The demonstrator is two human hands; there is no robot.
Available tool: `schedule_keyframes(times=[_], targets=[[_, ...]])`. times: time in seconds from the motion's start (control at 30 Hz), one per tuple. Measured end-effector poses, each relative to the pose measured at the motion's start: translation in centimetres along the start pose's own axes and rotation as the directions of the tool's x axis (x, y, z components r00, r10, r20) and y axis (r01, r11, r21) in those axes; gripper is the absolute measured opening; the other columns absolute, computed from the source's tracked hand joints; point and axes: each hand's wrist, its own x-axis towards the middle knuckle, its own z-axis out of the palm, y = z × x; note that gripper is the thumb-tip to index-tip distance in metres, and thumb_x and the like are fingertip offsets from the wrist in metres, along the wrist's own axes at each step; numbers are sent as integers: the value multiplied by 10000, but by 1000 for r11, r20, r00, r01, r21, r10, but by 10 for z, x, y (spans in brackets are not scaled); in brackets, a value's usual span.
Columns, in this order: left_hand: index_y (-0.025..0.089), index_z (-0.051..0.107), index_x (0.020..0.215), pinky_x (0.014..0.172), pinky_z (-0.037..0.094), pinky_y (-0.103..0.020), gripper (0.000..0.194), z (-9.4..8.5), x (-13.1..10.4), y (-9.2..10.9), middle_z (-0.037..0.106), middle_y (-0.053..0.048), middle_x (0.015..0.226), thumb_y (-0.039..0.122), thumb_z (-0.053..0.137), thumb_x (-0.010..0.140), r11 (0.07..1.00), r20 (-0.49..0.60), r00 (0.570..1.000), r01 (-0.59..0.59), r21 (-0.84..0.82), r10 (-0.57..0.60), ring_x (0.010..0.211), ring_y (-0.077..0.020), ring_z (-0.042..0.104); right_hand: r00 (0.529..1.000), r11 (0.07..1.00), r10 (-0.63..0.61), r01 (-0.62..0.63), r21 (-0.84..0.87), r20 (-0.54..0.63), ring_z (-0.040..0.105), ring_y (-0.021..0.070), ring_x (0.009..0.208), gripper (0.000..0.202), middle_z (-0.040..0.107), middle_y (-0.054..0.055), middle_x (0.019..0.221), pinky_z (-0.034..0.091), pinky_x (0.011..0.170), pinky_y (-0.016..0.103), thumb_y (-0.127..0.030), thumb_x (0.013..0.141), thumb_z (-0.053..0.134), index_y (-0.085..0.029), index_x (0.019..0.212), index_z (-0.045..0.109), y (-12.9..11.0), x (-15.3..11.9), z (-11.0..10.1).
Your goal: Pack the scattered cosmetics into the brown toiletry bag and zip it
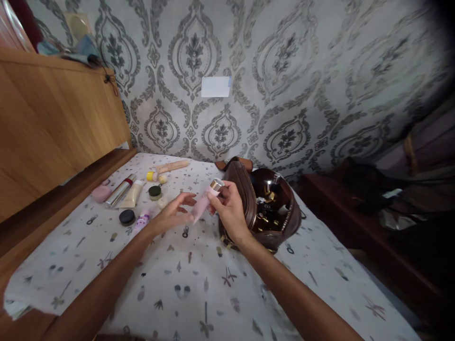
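Observation:
A pink tube (202,207) with a silver cap is held at its cap end by my right hand (230,208), its fingers wrapped round it. My left hand (175,213) is beside the tube's lower end, fingers spread and slightly curved, holding nothing. Just right of my right hand sits an open brown bag (241,189), with small gold and dark items inside. Left of my left hand lie a purple and white bottle (142,220), a black round jar (127,217), a green-lidded jar (155,192) and a cream tube (132,195).
A patterned white cloth (192,279) covers the surface. Farther left are a silver tube (120,192) and a pink round case (101,193). A peach stick-shaped item (173,166) and yellow-capped item (152,176) lie near the wall. A wooden cabinet (60,113) borders the left.

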Motion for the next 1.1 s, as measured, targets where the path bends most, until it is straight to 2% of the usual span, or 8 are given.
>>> schedule_keyframes(times=[0.07, 0.23, 0.33, 0.5, 0.63, 0.77, 0.93, 1.1], targets=[[233, 449, 1341, 954, 457, -389, 680, 7, -4, 0, 580, -127, 1311, 388, 760, 756, 1000, 50, 999, 13, 7, -13, 1230, -287, 536, 1000, 1000, 1, -1, 20, -17, 513, 76, 538, 437, 583, -2, 926, 432, 468, 220, -429, 796, 707, -250, 1063, 410, -2, -1, 1], [210, 485, 1273, 961, 466, -395, 547, 15, -7, 8, 611, -115, 1250, 371, 720, 807, 991, 81, 996, 58, -121, -49, 1172, -271, 573, 999, 998, 27, -26, 55, -27, 538, 86, 554, 544, 579, 10, 959, 467, 492, 240, -463, 816, 694, -273, 1236, 404, -6, -4, 3], [189, 547, 1240, 937, 493, -390, 531, 9, -7, 6, 632, -125, 1225, 419, 736, 799, 971, 111, 992, 86, -224, -63, 1151, -282, 591, 996, 991, 92, -90, 103, -12, 556, 93, 573, 456, 583, -9, 886, 495, 535, 243, -515, 828, 664, -257, 1147, 464, -10, -2, 0], [120, 614, 1141, 686, 579, -329, 503, -2, -8, -3, 700, -134, 955, 536, 651, 861, 881, 191, 974, 196, -431, -123, 833, -234, 691, 985, 978, 173, -172, 121, 6, 569, 74, 591, 396, 593, -11, 859, 504, 567, 228, -498, 760, 731, -199, 925, 531, -20, 1, -6], [112, 600, 1106, 512, 547, -251, 475, -3, -9, -5, 715, -110, 826, 520, 656, 868, 818, 253, 957, 258, -514, -142, 636, -184, 682, 987, 985, 151, -155, 76, 46, 568, 82, 574, 394, 588, -27, 821, 491, 534, 233, -430, 769, 742, -210, 1051, 576, -30, 3, -9], [122, 558, 1109, 377, 461, -190, 472, -5, -12, -9, 734, -99, 740, 525, 639, 878, 748, 339, 932, 317, -584, -131, 518, -186, 683, 971, 997, 70, -66, -27, 230, 563, 90, 602, 416, 601, -25, 813, 485, 533, 234, -358, 775, 748, -218, 1153, 642, -41, 6, -17], [144, 549, 1062, 283, 356, -156, 414, -6, -18, -20, 708, -46, 597, 537, 539, 930, 656, 387, 916, 359, -664, -109, 353, -157, 606, 866, 996, 84, -57, -70, 493, 600, 96, 647, 349, 634, -12, 850, 524, 594, 249, -315, 817, 713, -236, 1154, 674, -63, 8, -29], [145, 577, 1062, 290, 375, -150, 367, 5, -18, -24, 739, -65, 676, 489, 505, 959, 576, 461, 887, 399, -714, -43, 400, -161, 646, 836, 985, 20, 77, -153, 549, 604, 102, 674, 281, 659, 12, 923, 530, 589, 248, -319, 817, 705, -223, 1081, 710, -82, 11, -32]])
